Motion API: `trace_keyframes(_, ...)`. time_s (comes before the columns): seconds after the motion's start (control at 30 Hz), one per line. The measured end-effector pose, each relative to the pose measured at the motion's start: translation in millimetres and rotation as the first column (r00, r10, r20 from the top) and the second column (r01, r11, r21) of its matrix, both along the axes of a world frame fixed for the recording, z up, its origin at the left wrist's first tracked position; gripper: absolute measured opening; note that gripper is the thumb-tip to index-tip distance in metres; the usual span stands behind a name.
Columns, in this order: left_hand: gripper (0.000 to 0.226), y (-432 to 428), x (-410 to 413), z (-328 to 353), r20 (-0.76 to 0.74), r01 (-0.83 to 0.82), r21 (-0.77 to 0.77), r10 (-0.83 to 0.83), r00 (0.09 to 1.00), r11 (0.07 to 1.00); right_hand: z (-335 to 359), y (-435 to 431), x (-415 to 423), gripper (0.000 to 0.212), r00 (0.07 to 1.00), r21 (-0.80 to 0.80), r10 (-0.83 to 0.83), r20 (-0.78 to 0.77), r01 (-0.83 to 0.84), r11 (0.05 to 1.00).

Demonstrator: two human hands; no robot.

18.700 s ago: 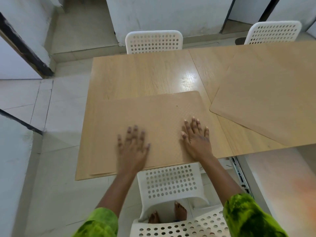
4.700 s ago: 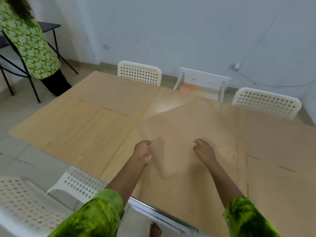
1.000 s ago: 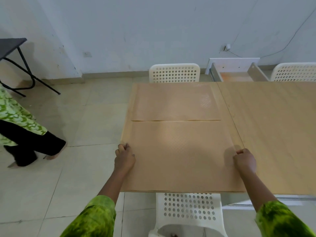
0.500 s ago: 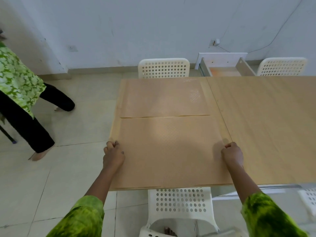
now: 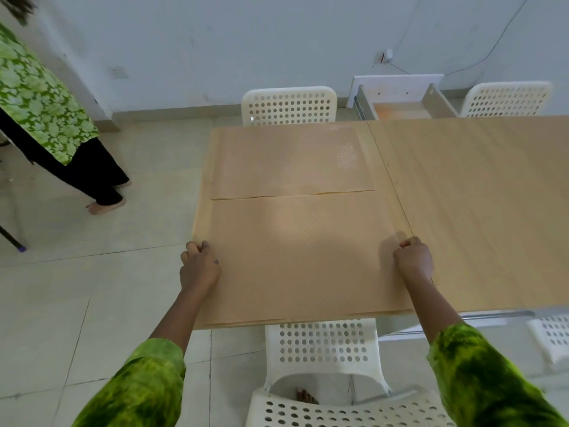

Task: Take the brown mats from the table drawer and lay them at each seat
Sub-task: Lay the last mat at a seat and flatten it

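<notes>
A brown textured mat lies flat on the near left end of the wooden table, in front of the white chair below me. My left hand is closed on the mat's left edge. My right hand is closed on its right edge. A second brown mat lies just beyond it, touching edge to edge, in front of the far white chair. The open table drawer sticks out at the far side.
Another white chair stands at the far right, and part of one shows at the near right. A person in a green patterned top stands on the tiled floor at the left. A white wall runs behind the table.
Both hands keep their grip on the near mat's side edges, and the mat stays in place. The person at the left has stepped slightly. My view has shifted a little.
</notes>
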State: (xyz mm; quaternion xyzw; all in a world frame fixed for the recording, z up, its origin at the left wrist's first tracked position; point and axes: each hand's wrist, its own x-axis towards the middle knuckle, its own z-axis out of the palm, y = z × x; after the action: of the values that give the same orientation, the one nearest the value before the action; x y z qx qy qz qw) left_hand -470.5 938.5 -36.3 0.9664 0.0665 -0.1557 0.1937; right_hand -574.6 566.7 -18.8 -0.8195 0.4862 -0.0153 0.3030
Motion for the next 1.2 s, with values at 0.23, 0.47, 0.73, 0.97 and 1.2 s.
trace_keyframes(0.23, 0.044, -38.0, 12.7, 7.2, 0.231, 0.137, 0.195, -0.181, 0.956, 0.971, -2.9, 39.0, 31.8, 0.033, 0.978, -0.212, 0.204, 0.036, -0.192, 0.958)
trace_keyframes(0.47, 0.063, -110.3, 60.7, -12.6, 0.100, 0.534, 0.169, -0.553, 0.827, 0.828, -19.4, 104.6, 111.7, 0.051, 0.758, -0.221, 0.645, -0.093, -0.648, 0.729)
trace_keyframes(0.73, 0.076, -85.2, 56.9, -48.6, 0.210, 0.446, 0.247, -0.497, 0.842, 0.860, -45.8, 82.6, 113.0, 0.061, 0.638, -0.190, 0.729, -0.250, -0.770, 0.609)
trace_keyframes(0.97, 0.078, -49.1, 60.3, -47.8, 0.229, 0.299, 0.260, -0.359, 0.905, 0.918, -40.6, -1.5, 85.9, 0.065, 0.785, -0.230, 0.523, -0.331, -0.605, 0.762)
trace_keyframes(1.2, 0.073, -70.8, 27.9, -27.3, 0.231, 0.366, 0.231, -0.417, 0.879, 0.901, -27.0, 55.8, 57.6, 0.064, 0.772, -0.236, 0.582, -0.255, -0.633, 0.737)
